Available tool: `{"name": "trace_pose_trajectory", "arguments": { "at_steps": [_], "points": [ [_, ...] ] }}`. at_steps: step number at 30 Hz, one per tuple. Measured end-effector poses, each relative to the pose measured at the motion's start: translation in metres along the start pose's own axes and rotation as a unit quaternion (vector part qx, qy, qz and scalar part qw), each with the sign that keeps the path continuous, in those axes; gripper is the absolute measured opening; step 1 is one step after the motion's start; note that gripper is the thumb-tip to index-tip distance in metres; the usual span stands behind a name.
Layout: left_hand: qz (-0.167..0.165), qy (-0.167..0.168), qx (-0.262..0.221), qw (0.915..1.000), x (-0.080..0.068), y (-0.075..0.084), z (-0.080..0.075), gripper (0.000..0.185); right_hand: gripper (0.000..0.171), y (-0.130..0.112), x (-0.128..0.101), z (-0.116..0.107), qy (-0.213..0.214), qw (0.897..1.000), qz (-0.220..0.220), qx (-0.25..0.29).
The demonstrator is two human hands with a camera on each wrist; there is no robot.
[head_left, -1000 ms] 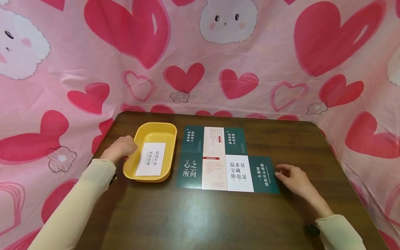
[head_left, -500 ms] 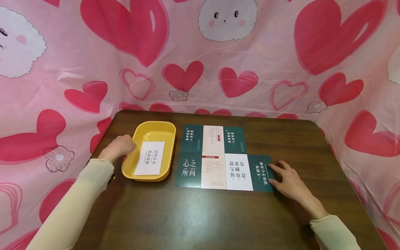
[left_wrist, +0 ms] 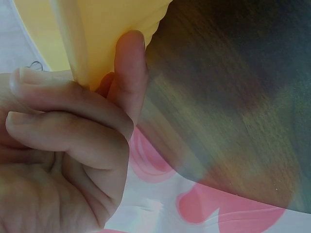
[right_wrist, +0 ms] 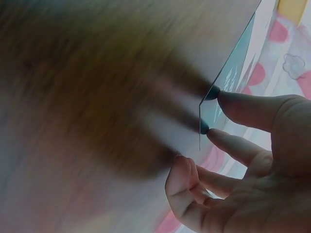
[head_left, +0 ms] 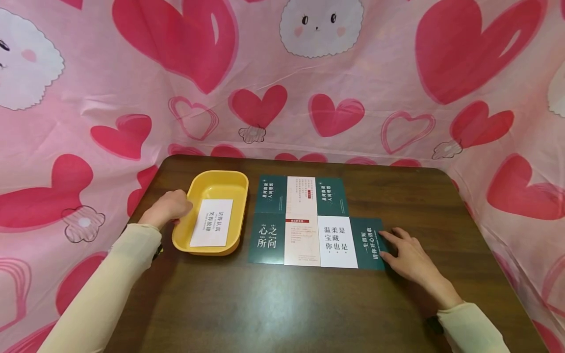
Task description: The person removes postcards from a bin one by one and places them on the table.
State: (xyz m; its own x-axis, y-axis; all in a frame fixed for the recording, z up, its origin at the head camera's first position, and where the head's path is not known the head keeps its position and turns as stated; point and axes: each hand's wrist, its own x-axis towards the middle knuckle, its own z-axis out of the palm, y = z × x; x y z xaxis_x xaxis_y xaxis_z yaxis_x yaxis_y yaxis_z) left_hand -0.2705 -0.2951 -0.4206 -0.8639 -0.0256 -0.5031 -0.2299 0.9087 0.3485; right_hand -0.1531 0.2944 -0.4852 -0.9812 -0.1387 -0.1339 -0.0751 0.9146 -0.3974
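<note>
My left hand [head_left: 166, 208] grips the left rim of a yellow plastic basin [head_left: 222, 190], its fingers curled over the edge; the left wrist view shows the basin's wall [left_wrist: 104, 36] between them. A white printed card [head_left: 211, 235] lies inside the basin. On the table, my right hand [head_left: 411, 256] touches the right edge of a dark green card [head_left: 364, 259] with thumb and index fingertips. In the right wrist view those fingertips press on the card [right_wrist: 228, 80], and the other fingers are bent beside it. That card's left edge meets a white card [head_left: 338, 260] with large characters.
More cards lie side by side: a green one [head_left: 267, 255], pinkish-white ones [head_left: 302, 245] and two green ones behind, at left [head_left: 270, 203] and right [head_left: 334, 208]. The brown wooden table [head_left: 282, 309] backs onto a pink heart-patterned cloth [head_left: 203, 162].
My right hand has moved a little left, from beside the green card onto its right edge, and then stays there. My left hand keeps holding the basin's rim.
</note>
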Motion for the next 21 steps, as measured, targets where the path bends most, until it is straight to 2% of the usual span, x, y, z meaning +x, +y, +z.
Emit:
{"name": "trace_pose_trajectory", "arguments": {
  "at_steps": [12, 21],
  "points": [
    [0.006, 0.006, 0.010, 0.9999, -0.0014, 0.0031, -0.0023, 0.027, 0.059, -0.0032, 0.0003, -0.0034, 0.001, 1.000, 0.020, 0.019],
    [0.004, 0.000, 0.005, 1.0000, 0.0002, -0.0006, -0.0021, 0.027, 0.062, -0.0066, 0.0017, -0.0055, 0.003, 0.999, 0.025, 0.031]
  ]
}}
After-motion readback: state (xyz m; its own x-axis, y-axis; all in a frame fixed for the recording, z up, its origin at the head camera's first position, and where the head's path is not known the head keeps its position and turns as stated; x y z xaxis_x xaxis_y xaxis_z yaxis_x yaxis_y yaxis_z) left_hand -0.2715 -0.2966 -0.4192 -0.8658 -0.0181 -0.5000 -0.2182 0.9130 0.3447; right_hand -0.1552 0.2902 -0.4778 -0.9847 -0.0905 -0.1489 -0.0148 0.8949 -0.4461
